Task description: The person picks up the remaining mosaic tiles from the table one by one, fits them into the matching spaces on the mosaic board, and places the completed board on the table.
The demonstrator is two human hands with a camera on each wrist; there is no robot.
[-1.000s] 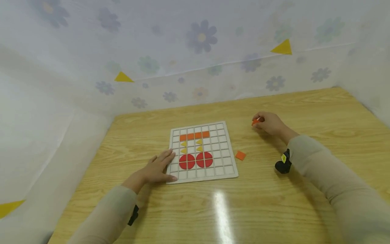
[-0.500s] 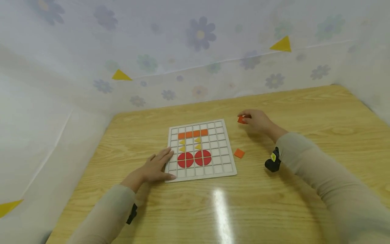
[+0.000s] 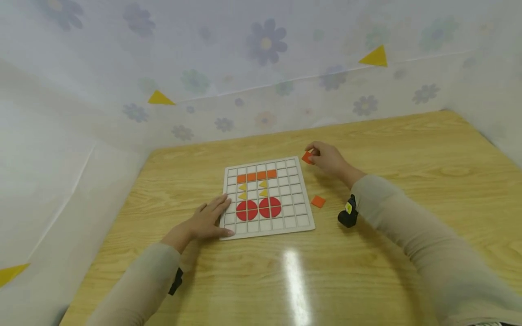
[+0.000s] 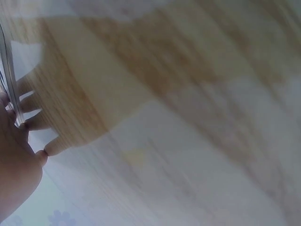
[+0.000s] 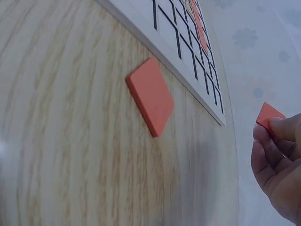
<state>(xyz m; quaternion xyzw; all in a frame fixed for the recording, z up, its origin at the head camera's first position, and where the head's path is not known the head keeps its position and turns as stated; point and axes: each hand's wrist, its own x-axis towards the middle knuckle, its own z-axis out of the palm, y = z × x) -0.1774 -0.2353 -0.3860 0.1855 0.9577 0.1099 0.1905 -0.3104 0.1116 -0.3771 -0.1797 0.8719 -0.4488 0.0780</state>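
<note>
A white grid board [image 3: 290, 212] lies on the wooden table, with orange squares [image 3: 261, 175] in a row, several small yellow triangles [image 3: 263, 193] and two red circles [image 3: 270, 208] made of quarter pieces set in its cells. My left hand [image 3: 205, 220] rests with spread fingers on the board's left edge. My right hand [image 3: 328, 159] pinches an orange square tile [image 5: 268, 114] between thumb and fingers, just beyond the board's upper right corner. Another orange square tile [image 3: 318, 201] lies flat on the table beside the board's right edge.
The wooden table [image 3: 387, 253] meets a flower-patterned cloth [image 3: 228, 54] at the back. Yellow triangles [image 3: 375, 56] are on the cloth. A black wrist camera [image 3: 348, 215] hangs under the right forearm.
My right hand has carried the orange square tile leftward, close to the board's upper right corner. The left hand stays on the board's left edge. The loose tile has stayed put.
</note>
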